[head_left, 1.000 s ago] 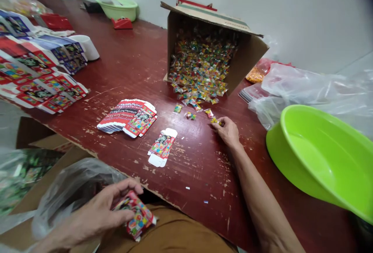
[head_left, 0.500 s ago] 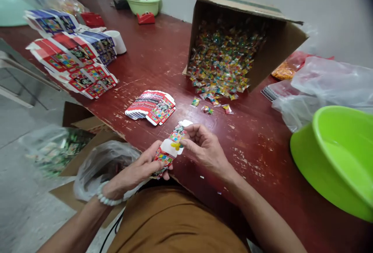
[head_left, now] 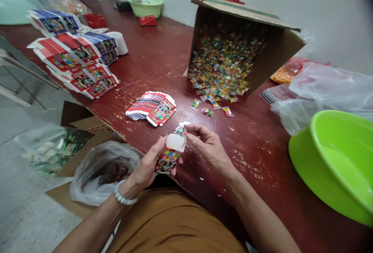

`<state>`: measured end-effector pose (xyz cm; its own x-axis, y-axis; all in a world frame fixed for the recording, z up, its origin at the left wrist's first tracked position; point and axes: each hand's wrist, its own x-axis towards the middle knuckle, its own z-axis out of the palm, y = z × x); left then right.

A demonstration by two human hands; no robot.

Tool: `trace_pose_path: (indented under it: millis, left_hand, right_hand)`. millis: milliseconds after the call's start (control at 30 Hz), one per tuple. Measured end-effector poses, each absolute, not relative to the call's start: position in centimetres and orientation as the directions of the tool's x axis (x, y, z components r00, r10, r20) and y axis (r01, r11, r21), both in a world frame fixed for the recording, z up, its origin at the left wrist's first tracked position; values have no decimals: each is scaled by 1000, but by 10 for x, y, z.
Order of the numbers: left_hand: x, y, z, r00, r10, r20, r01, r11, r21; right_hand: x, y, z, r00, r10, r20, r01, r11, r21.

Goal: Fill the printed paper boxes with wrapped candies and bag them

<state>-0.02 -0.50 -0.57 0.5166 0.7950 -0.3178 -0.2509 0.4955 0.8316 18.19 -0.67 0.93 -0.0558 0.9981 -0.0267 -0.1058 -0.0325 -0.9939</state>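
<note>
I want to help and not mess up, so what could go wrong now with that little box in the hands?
The small printed carton looks thin, so the left hand and right hand might crease it if they squeeze hard. The small wrapped packets lying loose on the table could get knocked about, and more might slide out of the tipped cardboard box.

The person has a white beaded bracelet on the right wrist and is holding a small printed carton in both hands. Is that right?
Not quite: the bracelet is on the left wrist, not the right, as the head view shows. The rest stands: the left hand and right hand both hold the small printed carton.
</note>
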Motion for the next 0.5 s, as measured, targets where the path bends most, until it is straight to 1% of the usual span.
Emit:
trace_pose_path:
  millis: [67,100,133,200,267,333,367,433,500]
  left_hand:
    - [3,-5,-7,503,797,-335,-260,509,820]
    - [5,-6,-7,496,803,-332,-267,504,821]
    - [7,-6,-6,488,812,-319,-274,490,828]
    - [11,-8,-5,474,836,-277,-285,443,850]
    - [14,-10,-4,467,850,-242,-304,412,859]
    - [15,-11,-3,471,849,-241,-332,424,843]
    - [15,-11,-3,475,842,-257,-349,448,823]
    - [15,-11,-3,495,810,-315,-367,523,769]
    - [14,-8,-3,536,754,-380,-369,614,698]
  right_hand:
    - [181,-7,3,-164,974,-154,-228,-189,-955]
    - [180,-8,1,-227,957,-182,-251,-238,-938]
    - [178,-9,-2,-273,943,-191,-256,-262,-930]
    - [173,-11,-5,-282,943,-173,-242,-245,-939]
    - [171,-13,-6,-212,972,-100,-195,-143,-970]
    - [171,-15,-5,-126,991,47,-96,35,-995]
    - [172,-15,-3,-115,985,127,-30,124,-992]
    - [175,-16,1,-154,958,242,85,257,-963]
    - [178,-16,6,-216,934,283,147,318,-937]
